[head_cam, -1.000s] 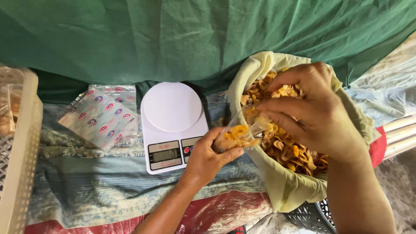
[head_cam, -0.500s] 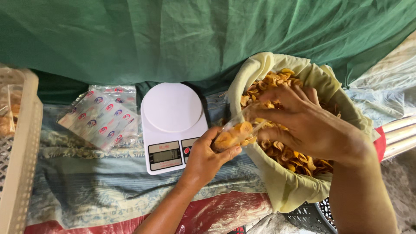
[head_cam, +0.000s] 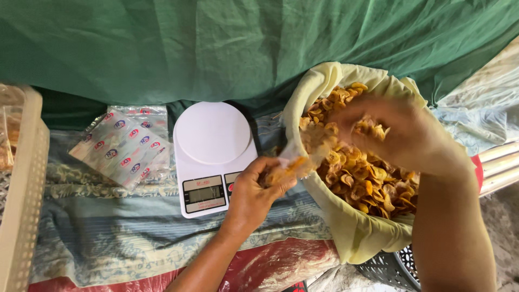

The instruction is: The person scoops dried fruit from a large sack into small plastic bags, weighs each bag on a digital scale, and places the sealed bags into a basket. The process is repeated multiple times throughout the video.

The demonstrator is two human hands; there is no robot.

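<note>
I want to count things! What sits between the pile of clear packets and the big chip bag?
In the head view, the white round-topped kitchen scale sits between the packets and chip bag.

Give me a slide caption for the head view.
Left hand holds a small clear bag beside the chip-filled sack; right hand above.

Single head view, looks steeply down, close range. White scale [head_cam: 213,154] centre; sack of chips [head_cam: 357,162] at 3 o'clock; beige basket [head_cam: 24,189] at 9 o'clock.
</note>
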